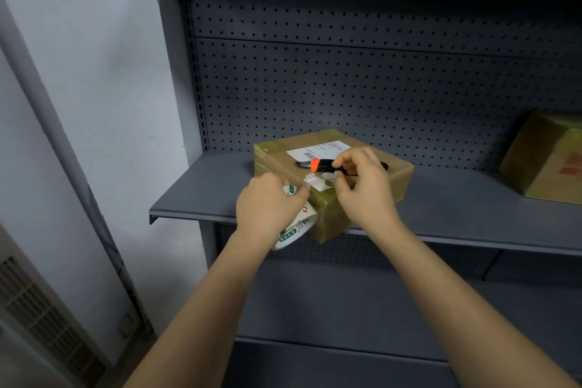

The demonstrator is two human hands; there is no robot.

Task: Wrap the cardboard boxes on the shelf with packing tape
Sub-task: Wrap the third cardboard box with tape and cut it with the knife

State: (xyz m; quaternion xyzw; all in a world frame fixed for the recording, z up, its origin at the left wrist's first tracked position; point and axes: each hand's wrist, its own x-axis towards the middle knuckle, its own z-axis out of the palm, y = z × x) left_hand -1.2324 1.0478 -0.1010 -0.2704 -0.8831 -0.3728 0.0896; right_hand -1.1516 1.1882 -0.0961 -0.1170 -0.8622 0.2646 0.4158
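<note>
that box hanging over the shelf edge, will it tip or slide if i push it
The cardboard box would probably slide: its taped faces look glossy and the shelf looks like smooth metal. Its near corner overhangs the edge, so pressing down there might tip it. It looks stiff, with flat sides and crisp edges.

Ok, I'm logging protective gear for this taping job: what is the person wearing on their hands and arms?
Nothing shows. The left hand and right hand are bare, without gloves, and no ring is visible. The left forearm and right forearm are uncovered down to the picture's edge: no sleeve, watch or bracelet in view.
</note>
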